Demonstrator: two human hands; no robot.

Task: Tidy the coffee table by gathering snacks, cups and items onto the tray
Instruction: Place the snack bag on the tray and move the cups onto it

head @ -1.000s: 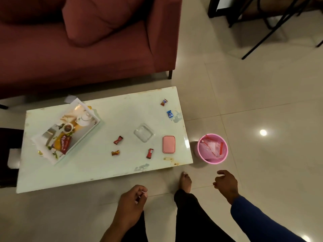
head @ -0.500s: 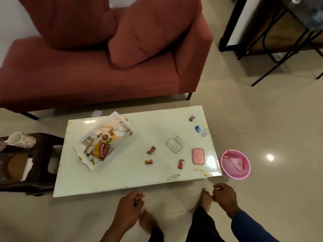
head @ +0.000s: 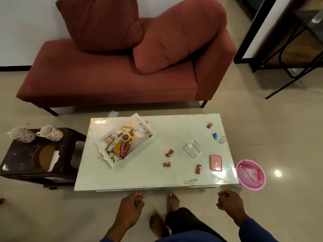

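Two mugs (head: 34, 133) newly in view; left hand (head: 130, 208) perhaps pinching something.

Bare coffee table (head: 145, 175) between tray (head: 147, 126) and candies (head: 169, 153); pink bin (head: 251, 186) crowds its right end

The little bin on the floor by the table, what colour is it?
Pink. The bin shows in the head view.
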